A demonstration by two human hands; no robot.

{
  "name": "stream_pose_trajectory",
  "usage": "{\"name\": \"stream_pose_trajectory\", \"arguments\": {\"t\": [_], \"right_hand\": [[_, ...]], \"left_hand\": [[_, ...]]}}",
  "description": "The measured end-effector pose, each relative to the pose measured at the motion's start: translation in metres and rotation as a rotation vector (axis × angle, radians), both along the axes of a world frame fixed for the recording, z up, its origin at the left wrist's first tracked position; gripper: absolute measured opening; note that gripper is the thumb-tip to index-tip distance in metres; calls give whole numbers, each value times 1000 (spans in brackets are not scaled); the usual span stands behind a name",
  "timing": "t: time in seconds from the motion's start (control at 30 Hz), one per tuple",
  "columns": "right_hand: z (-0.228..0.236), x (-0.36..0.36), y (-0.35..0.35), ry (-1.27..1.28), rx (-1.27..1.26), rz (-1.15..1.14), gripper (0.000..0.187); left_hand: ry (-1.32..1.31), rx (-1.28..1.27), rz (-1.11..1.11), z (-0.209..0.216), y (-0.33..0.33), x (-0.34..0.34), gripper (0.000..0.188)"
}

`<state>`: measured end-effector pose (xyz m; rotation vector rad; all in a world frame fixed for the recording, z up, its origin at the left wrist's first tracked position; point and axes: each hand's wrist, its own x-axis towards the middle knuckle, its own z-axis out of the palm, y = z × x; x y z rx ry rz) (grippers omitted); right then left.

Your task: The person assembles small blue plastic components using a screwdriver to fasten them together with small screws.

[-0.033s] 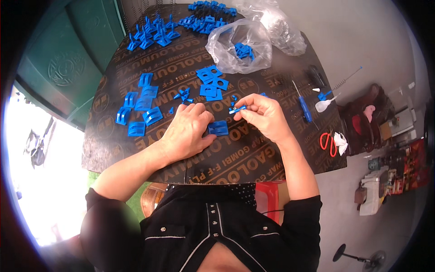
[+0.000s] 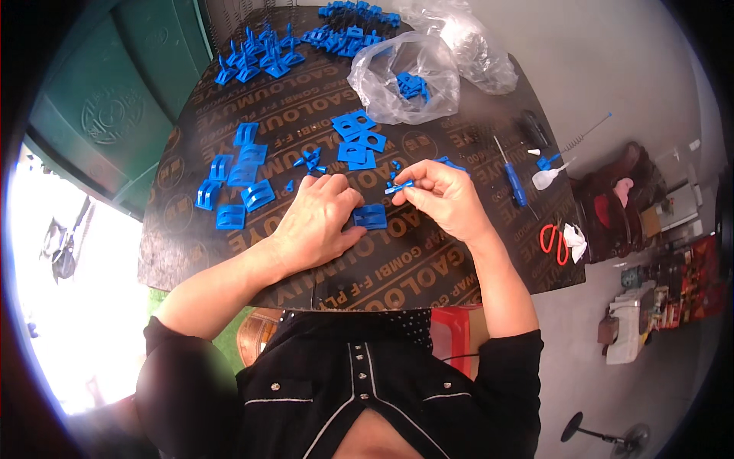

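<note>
My left hand (image 2: 317,218) rests on the table, its thumb and fingers closed on the left edge of a blue rectangular plate (image 2: 372,216). To the right, my right hand (image 2: 443,197) pinches a small blue plastic piece (image 2: 397,187) between thumb and fingertips, just above the table. Tiny blue pieces (image 2: 394,165) lie beyond those fingertips, and a blue part (image 2: 451,163) is partly covered by the right hand. Past my left hand sits a small pile of blue pegs (image 2: 310,160). Several blue plates with raised curved strips (image 2: 242,175) lie to the left.
Square blue plates with holes (image 2: 359,139) lie mid-table. Farther back are upright blue parts (image 2: 260,55), more blue parts (image 2: 348,40) and a clear plastic bag (image 2: 436,88) holding blue pieces. At right lie a screwdriver (image 2: 512,180), red-handled scissors (image 2: 553,243) and a small white bottle (image 2: 544,179).
The small blue piece has turned slightly in my right fingertips, and the right hand has shifted a little. My left hand stays on the plate.
</note>
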<state>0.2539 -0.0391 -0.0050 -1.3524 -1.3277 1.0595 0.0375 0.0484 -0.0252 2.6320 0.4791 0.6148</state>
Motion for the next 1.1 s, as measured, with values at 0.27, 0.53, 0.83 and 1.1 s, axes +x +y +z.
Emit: {"name": "stream_pose_trajectory", "arguments": {"t": [0.27, 0.53, 0.83, 1.1], "right_hand": [[-7, -8, -2, -154, 58, 35, 13], [-8, -16, -2, -360, 88, 3, 10], [-10, -20, 0, -508, 174, -35, 12], [-4, -22, 0, -577, 282, 62, 9]], "left_hand": [[16, -30, 15, -1, 0, -2, 36], [28, -53, 26, -1, -1, -2, 33], [-4, -26, 24, -3, -1, -2, 33], [-1, -15, 30, -3, -2, -2, 32]]}}
